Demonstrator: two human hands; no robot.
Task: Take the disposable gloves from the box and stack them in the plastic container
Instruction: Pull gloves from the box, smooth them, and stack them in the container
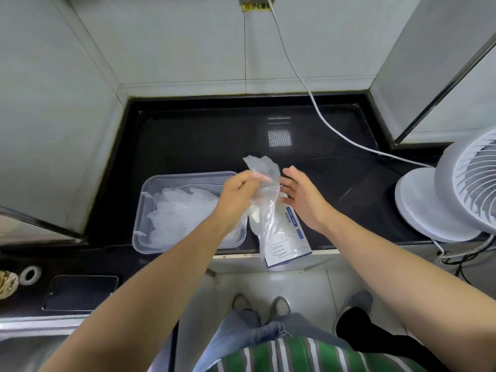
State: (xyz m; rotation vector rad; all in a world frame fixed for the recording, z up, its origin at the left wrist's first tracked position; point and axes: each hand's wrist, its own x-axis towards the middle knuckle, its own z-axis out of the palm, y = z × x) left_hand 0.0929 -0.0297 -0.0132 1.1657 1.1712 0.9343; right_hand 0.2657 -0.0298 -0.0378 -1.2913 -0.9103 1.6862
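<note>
Past the striped shirt (295, 355), the left grip (239, 194) pinches a clear glove (264, 194) near its top. The glove hangs lengthwise toward the person, over the box (290, 237). The right grip (303, 194) is spread just beside it. On the desk (201, 140), the container (139, 210), left of the glove, holds a pile of gloves (182, 210).

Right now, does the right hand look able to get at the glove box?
Probably yes. The right hand is open just over the far end of the glove box, nothing solid between them. Only the clear glove that the left hand pinches hangs across the box's left part.
</note>
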